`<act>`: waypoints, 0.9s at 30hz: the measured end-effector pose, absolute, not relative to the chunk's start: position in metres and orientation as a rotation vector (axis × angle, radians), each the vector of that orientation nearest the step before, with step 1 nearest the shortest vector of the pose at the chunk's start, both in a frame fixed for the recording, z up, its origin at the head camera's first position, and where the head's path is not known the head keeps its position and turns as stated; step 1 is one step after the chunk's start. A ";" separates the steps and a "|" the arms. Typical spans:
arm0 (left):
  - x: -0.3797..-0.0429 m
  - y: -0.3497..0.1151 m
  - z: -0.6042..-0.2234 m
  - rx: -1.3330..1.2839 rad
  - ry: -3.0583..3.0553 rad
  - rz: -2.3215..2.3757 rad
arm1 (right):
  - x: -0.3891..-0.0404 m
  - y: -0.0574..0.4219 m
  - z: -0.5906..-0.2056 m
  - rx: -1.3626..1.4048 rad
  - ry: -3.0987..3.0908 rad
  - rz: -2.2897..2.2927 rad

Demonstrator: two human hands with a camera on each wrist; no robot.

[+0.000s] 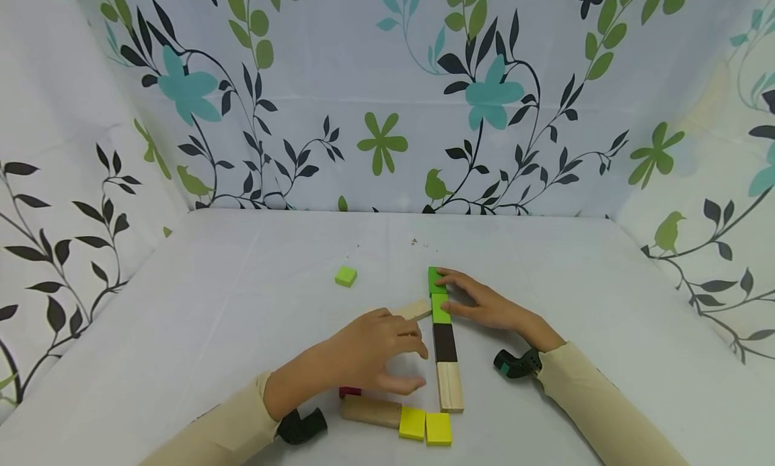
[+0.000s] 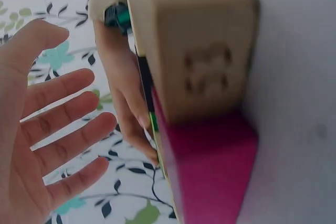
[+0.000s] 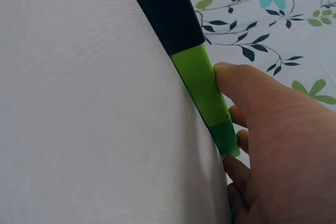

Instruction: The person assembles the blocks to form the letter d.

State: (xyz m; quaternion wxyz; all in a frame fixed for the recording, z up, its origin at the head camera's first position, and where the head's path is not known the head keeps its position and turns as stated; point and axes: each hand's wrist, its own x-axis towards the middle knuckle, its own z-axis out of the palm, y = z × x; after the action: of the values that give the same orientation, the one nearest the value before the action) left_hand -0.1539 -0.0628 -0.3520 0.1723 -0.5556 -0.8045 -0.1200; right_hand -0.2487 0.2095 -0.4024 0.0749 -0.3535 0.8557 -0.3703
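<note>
A straight row of flat wooden blocks runs away from me: a plain wood block, a dark brown block, a light green block and a dark green block. My right hand touches the row's far end, thumb against the light green block and fingertips at the dark green block. My left hand hovers left of the row, fingers spread, holding nothing. Behind it a pale plank reaches toward the light green block, partly hidden. A magenta block is mostly covered by that hand in the head view.
Nearest me lie a wooden block and two yellow blocks, side by side. A loose lime green block lies farther back on the white tabletop. Patterned cloth closes off the back and sides.
</note>
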 end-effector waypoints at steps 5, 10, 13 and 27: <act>-0.171 -0.075 -0.350 -1.484 -2.291 -0.397 | -0.249 0.210 -0.403 -1.053 2.569 -1.111; -0.187 -0.090 -0.350 -1.347 -2.424 -0.410 | -0.249 0.210 -0.404 -1.065 2.566 -1.113; -0.197 -0.099 -0.353 -1.259 -2.491 -0.414 | -0.249 0.211 -0.404 -1.064 2.569 -1.106; -0.233 -0.131 -0.373 -0.910 -2.700 -0.476 | -0.248 0.211 -0.403 -1.064 2.560 -1.118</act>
State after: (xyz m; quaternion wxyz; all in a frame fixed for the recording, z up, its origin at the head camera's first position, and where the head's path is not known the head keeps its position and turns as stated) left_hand -0.2328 -0.1314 -0.3731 0.1262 -0.3124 -0.9272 -0.1636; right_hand -0.2480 0.2110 -0.4032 0.0760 -0.3548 0.8539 -0.3730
